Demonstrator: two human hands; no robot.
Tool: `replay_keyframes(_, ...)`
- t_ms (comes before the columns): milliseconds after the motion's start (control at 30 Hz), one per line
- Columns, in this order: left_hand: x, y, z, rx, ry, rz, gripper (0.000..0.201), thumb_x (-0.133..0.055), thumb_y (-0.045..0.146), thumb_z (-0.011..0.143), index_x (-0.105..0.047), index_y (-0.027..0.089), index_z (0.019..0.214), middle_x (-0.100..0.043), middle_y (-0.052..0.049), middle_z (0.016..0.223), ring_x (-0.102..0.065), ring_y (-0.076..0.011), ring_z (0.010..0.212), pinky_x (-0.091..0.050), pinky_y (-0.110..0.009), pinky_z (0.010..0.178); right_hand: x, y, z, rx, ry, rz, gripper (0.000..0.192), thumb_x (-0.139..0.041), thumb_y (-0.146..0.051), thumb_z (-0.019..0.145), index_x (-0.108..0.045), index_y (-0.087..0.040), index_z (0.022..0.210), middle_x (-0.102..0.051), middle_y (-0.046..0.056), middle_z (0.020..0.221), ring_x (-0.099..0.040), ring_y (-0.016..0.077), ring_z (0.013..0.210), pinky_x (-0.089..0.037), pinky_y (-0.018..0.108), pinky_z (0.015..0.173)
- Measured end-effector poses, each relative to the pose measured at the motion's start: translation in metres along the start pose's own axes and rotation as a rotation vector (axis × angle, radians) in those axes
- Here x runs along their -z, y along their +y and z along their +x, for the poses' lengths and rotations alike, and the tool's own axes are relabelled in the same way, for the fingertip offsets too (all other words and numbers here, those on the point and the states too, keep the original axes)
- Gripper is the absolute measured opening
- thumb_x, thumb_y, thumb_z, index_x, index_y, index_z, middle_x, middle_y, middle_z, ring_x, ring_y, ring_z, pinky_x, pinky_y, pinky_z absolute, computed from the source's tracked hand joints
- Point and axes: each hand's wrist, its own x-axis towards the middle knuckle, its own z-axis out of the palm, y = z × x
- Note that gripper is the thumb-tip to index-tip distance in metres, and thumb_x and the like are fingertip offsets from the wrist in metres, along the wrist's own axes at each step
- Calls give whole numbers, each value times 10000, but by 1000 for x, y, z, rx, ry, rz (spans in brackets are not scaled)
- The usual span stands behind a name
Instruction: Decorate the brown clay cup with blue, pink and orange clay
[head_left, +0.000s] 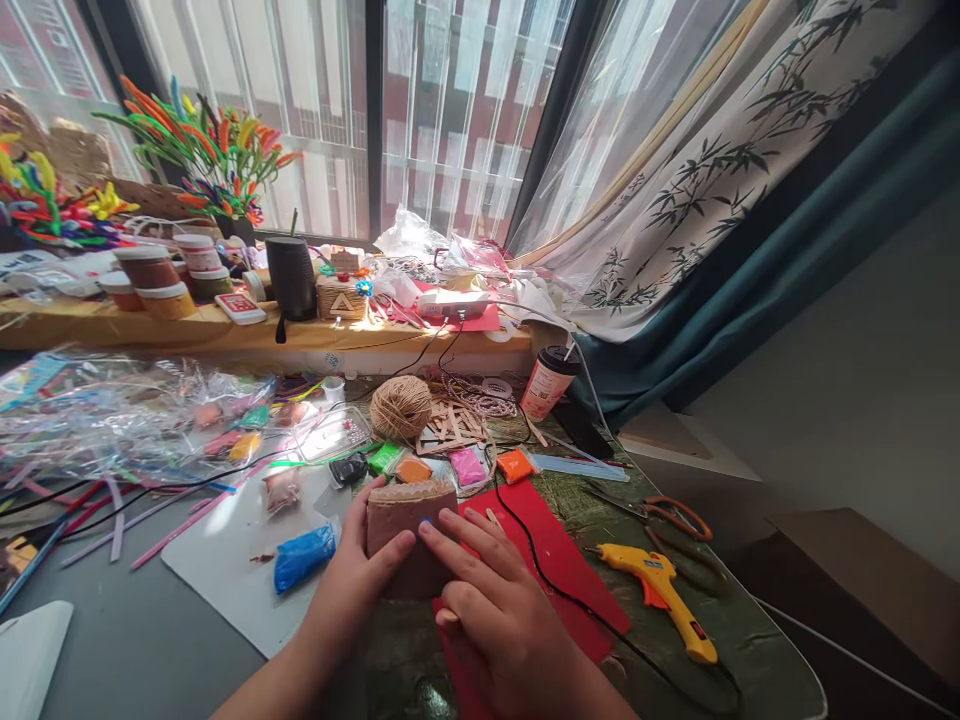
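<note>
A brown clay-covered box (409, 545) with a pale ridged band along its top edge is upright above the table. My left hand (360, 570) grips its left side, thumb across the front. On the front face is a small blue clay dot (426, 523), which the index fingertip of my right hand (495, 600) touches. The other right fingers are curled, and a thin wooden stick (491, 517) seems tucked under them, mostly hidden. Left of the box, a bag of blue clay (304, 557) lies on a white board (225, 545). Red paper (547, 540) lies under my right hand.
A yellow glue gun (660, 595) and orange-handled pliers (667, 515) lie at right, a black cable crossing the red paper. Behind the box are clay packets (469, 466), a twine ball (401, 407) and a paper cup (549, 385). Plastic bags (135, 420) cover the left.
</note>
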Motion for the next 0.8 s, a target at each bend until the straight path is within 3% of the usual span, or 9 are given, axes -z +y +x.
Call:
replay_keyframes(167, 1, -1, 0, -43, 39, 79, 975, -945, 547, 724, -513, 260, 1550, -643, -165, 1560, -587, -430, 1464, -428, -567, 1249, 2, -1, 3, -48, -20, 102, 201, -481, -246, 1123, -626, -243, 984, -758, 93, 1455, -662, 264, 1403, -464, 496, 1274)
replay_keyframes(400, 5, -4, 3, -23, 11, 60, 978, -931, 557, 754, -485, 262, 1573, -641, -167, 1565, -592, -421, 1464, -445, -554, 1240, 0, 2, -1, -76, -55, 137, 153, -508, -227, 1113, -614, -248, 1005, -681, 62, 1562, -546, 295, 1526, -437, 529, 1284)
replay_keyframes(633, 5, -6, 2, 2, -25, 45, 1033, -905, 604, 777, -412, 269, 1621, -618, -168, 1591, -588, -410, 1470, -445, -542, 1244, 1, 6, -7, -155, 69, 163, 176, -466, -220, 1127, -591, -253, 1008, -735, 83, 1490, -592, 278, 1477, -509, 495, 1212)
replay_keyframes(800, 7, -9, 2, 33, -54, -7, 1021, -897, 627, 769, -429, 278, 1606, -617, -161, 1598, -583, -410, 1480, -497, -518, 1206, 0, 2, -4, -112, 37, 163, 244, -421, -282, 1158, -605, -255, 1000, -736, 72, 1492, -612, 267, 1456, -492, 468, 1230)
